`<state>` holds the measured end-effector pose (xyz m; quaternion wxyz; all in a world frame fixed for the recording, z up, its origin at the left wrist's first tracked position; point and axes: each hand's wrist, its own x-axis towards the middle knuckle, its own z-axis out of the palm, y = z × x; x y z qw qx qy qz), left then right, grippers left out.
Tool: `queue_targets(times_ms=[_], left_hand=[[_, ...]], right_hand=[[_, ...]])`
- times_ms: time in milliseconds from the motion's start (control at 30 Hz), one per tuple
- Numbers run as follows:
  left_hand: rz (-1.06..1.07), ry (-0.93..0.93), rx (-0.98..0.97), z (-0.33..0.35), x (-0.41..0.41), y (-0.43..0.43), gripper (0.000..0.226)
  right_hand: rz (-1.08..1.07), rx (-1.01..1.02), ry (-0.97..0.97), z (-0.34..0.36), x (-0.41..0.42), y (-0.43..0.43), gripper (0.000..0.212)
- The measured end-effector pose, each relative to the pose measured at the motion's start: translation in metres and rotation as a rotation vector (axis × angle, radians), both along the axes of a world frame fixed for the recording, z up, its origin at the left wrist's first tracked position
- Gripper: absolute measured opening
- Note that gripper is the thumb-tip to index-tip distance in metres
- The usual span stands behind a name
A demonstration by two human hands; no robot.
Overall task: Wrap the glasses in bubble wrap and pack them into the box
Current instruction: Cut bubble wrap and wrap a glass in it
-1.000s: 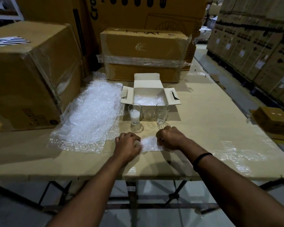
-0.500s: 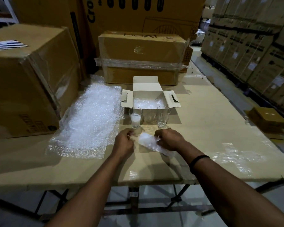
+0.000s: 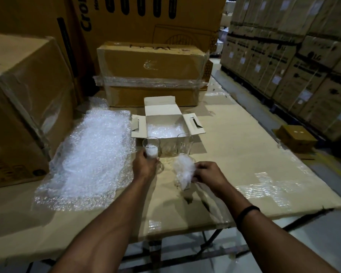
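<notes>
Left hand (image 3: 145,164) grips stuffed glass (image 3: 151,148) on table (image 3: 234,154); right hand (image 3: 209,175) pinches wrap wad (image 3: 183,172) before empty glass (image 3: 184,141), box (image 3: 163,119) behind.

Dim warehouse light, wide-angle bowed edges, glare on the bubble wrap (image 3: 91,154).

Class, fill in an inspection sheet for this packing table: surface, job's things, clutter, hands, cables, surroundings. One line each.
Surface: table covered with taped cardboard.
Job's things: stuffed glass and empty glass upright in front of the open white box, which holds bubble wrap; bubble-wrap sheets piled to its left.
Clutter: taped carton at the back; big carton on the left.
Hands: left hand grips the stuffed glass; right hand pinches a bubble-wrap wad.
Cables: nothing seen.
Surroundings: stacked cartons along the right; small box low on the right.
</notes>
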<state>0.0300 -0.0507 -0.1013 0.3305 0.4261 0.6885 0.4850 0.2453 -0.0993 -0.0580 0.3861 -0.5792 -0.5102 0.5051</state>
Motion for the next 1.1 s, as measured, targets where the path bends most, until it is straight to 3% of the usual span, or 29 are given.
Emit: queue_targets(times_ms=[133, 300, 567, 700, 767, 933, 1100], left_hand=[[-0.067, 0.068, 0.052, -0.002, -0.001, -0.014, 0.044], [-0.217, 0.180, 0.124, -0.012, -0.008, -0.037, 0.044], [-0.259, 0.196, 0.120, -0.021, -0.011, -0.035, 0.052], [-0.250, 0.224, 0.137, -0.021, -0.012, -0.033, 0.050], [-0.245, 0.211, 0.137, -0.021, -0.013, -0.033, 0.053], [-0.260, 0.214, 0.130, -0.025, -0.015, -0.029, 0.058], [-0.249, 0.237, 0.143, -0.026, -0.017, -0.027, 0.049]], right_hand=[[0.090, -0.007, 0.006, -0.007, -0.003, -0.006, 0.029], [-0.057, 0.114, -0.016, 0.003, -0.026, 0.004, 0.010], [-0.091, 0.421, -0.263, 0.030, -0.068, 0.042, 0.015], [-0.091, 0.597, -0.281, 0.046, -0.081, 0.055, 0.005], [0.037, 0.624, -0.404, 0.049, -0.082, 0.059, 0.008], [0.538, 0.755, -1.028, 0.056, -0.076, 0.068, 0.034], [0.752, 0.710, -1.260, 0.080, -0.079, 0.058, 0.047]])
